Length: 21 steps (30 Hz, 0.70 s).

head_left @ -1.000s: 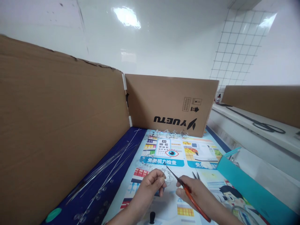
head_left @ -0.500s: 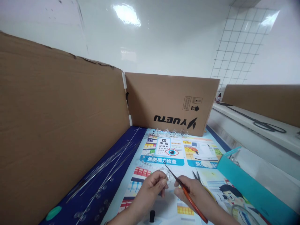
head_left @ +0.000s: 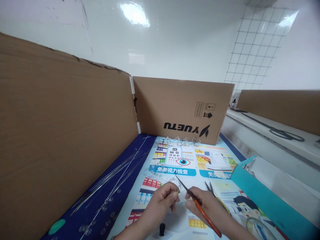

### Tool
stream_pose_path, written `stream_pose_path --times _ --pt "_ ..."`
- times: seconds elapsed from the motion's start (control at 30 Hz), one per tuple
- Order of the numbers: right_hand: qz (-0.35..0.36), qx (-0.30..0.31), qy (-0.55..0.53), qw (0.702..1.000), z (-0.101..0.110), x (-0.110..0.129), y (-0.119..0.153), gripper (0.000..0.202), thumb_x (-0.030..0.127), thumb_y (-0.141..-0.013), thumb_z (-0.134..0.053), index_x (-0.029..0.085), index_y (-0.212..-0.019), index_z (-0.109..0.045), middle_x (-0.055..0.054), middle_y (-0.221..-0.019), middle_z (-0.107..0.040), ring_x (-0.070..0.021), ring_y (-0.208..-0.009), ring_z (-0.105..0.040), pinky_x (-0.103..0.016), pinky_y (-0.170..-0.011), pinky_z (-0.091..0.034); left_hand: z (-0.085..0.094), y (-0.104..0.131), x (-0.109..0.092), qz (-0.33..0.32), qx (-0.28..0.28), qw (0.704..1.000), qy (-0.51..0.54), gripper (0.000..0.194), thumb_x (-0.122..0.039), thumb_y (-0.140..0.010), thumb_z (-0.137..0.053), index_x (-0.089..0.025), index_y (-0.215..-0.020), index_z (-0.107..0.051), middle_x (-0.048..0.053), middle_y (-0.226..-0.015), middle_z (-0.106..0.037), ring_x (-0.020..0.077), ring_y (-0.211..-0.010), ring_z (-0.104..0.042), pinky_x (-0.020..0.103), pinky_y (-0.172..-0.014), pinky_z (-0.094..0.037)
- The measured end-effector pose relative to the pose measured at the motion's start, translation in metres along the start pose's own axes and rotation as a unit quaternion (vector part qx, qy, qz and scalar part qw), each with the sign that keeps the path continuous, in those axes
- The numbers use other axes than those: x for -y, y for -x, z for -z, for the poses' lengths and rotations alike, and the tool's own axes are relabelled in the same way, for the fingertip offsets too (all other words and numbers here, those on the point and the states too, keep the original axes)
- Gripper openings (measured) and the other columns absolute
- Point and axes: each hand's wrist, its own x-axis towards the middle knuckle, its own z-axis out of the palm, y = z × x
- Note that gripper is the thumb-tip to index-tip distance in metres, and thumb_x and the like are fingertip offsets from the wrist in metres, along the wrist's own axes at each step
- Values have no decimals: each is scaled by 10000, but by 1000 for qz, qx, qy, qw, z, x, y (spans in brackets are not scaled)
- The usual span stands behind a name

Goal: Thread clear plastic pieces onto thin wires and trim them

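Over the printed sheet point(head_left: 185, 186), my left hand point(head_left: 163, 200) is closed in a pinch with thin clear wire or loops at its fingertips, too fine to make out. My right hand point(head_left: 207, 203) holds an orange-handled tool point(head_left: 200, 206) with long thin dark jaws slanting up and left, past my left fingertips. A second tool with dark pointed blades and a yellow handle point(head_left: 211, 188) lies beyond my right hand, partly hidden by it. Small clear pieces point(head_left: 185, 141) lie in a row at the sheet's far edge.
Cardboard panels stand at the left point(head_left: 62, 133) and back point(head_left: 182, 106). On the blue cloth point(head_left: 132, 170) are thin rods point(head_left: 112, 176), clear beads point(head_left: 107, 221) and a green disc point(head_left: 57, 226). A teal box point(head_left: 272, 200) with white lining sits at the right.
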Motion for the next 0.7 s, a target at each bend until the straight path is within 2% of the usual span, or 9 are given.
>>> stream_pose_path --times 0.33,0.7 --pt "0 7 -11 1000 0 1 1 226 427 -813 -481 221 -876 -549 52 -588 -478 -92 -518 -385 -180 -486 -337 1 0 4 4 2 1000 -11 171 -308 -833 -514 -144 -783 -519 -1 -696 -528 87 -542 -473 218 -505 -390" --pt "-9 12 -20 1000 2 1 1 207 404 -799 -492 222 -860 -571 46 -590 -493 -92 -511 -400 -181 -498 -355 2 0 -4 22 3 999 -25 162 -296 -826 -506 -148 -768 -536 -10 -696 -525 73 -515 -447 189 -474 -350"
